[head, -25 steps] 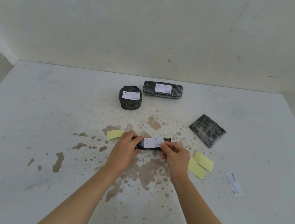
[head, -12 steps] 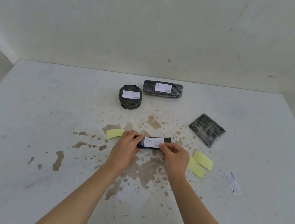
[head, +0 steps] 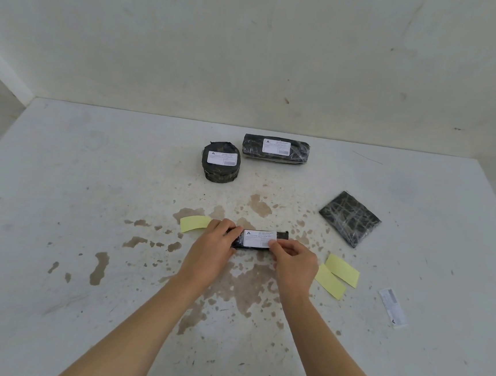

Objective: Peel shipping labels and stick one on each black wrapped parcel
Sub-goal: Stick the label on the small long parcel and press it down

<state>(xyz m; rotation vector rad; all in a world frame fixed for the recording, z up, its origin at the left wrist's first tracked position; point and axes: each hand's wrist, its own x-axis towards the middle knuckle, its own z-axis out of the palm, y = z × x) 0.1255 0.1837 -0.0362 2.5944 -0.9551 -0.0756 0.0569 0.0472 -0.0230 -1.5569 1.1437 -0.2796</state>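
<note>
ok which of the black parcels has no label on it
The flat square parcel on the right: bare wrap. The round parcel, the long parcel and the slim parcel in front each carry a white label.

A slim black plastic-wrapped bar parcel (head: 282, 235) lay flat near the centre, running left to right, with a white printed shipping label (head: 259, 238) on its top face. The left hand (head: 214, 245) gripped its left end and the right hand (head: 293, 259) pinched it at the label's right edge. Farther back stood a round black wrapped parcel (head: 219, 175) and, to its right, a long black wrapped parcel (head: 251, 147), each carrying 1 white label. A flat square black wrapped parcel (head: 349, 218) lay to the right, and 1 loose white label strip (head: 393, 308) lay near right.
</note>
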